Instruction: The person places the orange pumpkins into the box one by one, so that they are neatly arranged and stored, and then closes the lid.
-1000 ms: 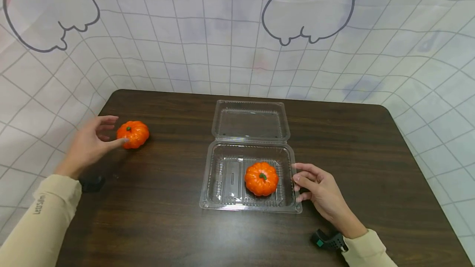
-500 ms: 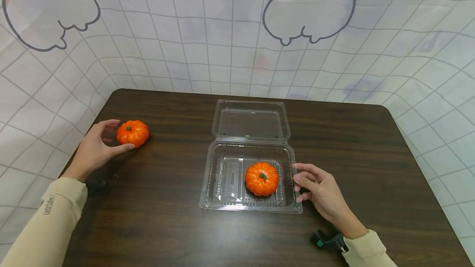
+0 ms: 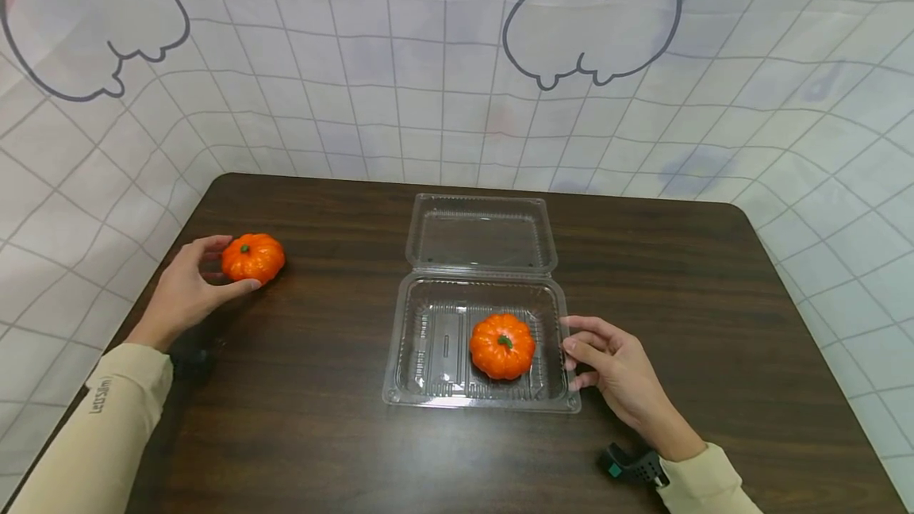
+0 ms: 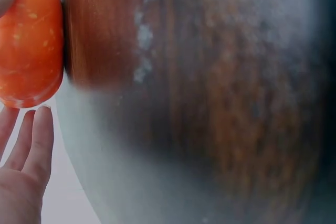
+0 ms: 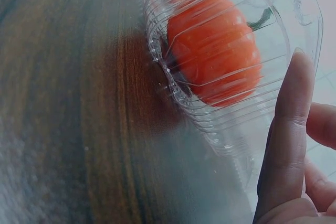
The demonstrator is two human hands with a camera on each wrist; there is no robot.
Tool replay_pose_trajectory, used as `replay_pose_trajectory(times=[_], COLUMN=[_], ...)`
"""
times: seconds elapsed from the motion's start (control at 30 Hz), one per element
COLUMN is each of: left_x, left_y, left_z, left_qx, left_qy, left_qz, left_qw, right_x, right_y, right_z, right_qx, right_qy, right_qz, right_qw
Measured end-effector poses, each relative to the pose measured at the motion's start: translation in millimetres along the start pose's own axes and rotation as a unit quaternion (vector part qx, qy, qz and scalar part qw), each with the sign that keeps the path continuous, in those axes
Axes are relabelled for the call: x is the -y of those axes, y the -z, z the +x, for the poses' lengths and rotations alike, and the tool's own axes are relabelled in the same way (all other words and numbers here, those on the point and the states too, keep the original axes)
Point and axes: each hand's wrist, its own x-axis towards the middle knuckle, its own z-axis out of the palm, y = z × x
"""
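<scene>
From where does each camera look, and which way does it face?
Head: head-worn, facing forward and down at the table; left hand, right hand and sleeves show.
Left wrist: worn there, facing the left pumpkin; left hand partly shows.
Right wrist: worn there, facing the container; right hand partly shows.
Head and right wrist share the container.

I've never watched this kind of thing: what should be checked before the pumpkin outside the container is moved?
1. Lid folded open: ok.
2. Room in the container, left of the inner pumpkin: ok.
3. Left grip at the outer pumpkin: ok.
4. Left hold firm: cannot tell.
5. Outer pumpkin lifted: not ok; it seems to rest on the table.
6. Right grip at the container's right rim: ok.
</scene>
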Motion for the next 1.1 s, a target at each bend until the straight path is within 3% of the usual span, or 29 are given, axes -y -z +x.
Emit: replay_pose_trajectory(times=[0.6, 1.1], left_x=[-1.0, -7.0], left_y=[-0.5, 7.4], left_z=[-1.5, -2.6], left_qx=[-0.005, 0.001], left_qy=[-0.001, -0.005], left_qz=[-0.002, -0.013], left_qw=[1.0, 0.9999], right_x=[0.3, -3.3], right_y=[-0.4, 0.0], right_z=[-0.8, -0.6], right_qx=[-0.004, 0.002], right_qy=[0.002, 0.013], right_qz=[-0.006, -0.002], right_qw=[1.0, 0.9999])
